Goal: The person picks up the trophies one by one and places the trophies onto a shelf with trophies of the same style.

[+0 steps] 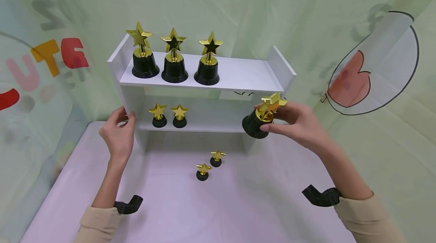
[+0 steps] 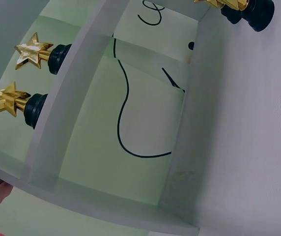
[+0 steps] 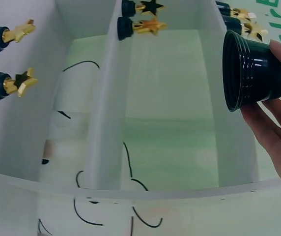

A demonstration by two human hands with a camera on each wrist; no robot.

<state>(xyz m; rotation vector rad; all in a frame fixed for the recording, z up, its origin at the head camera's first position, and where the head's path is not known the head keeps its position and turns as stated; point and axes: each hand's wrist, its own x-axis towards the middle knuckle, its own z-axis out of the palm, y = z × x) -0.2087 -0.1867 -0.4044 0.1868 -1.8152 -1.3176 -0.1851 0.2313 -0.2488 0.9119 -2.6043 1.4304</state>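
Note:
My right hand [image 1: 296,123] holds a large star trophy [image 1: 256,125] by its black base, tilted, in front of the right end of the white shelf [image 1: 245,69]. In the right wrist view the trophy's hollow base [image 3: 253,73] faces the shelf. My left hand [image 1: 119,131] grips the edge of the shelf's left side panel. Three large gold star trophies [image 1: 174,61] stand in a row on the top tier. Two small star trophies [image 1: 159,116] stand at the left of the tier below.
Two more small star trophies [image 1: 202,173] stand on the pale tabletop [image 1: 218,212] in front of the shelf. A printed light-green curtain [image 1: 238,8] hangs behind, with coloured letters at left and a heart drawing [image 1: 352,82] at right.

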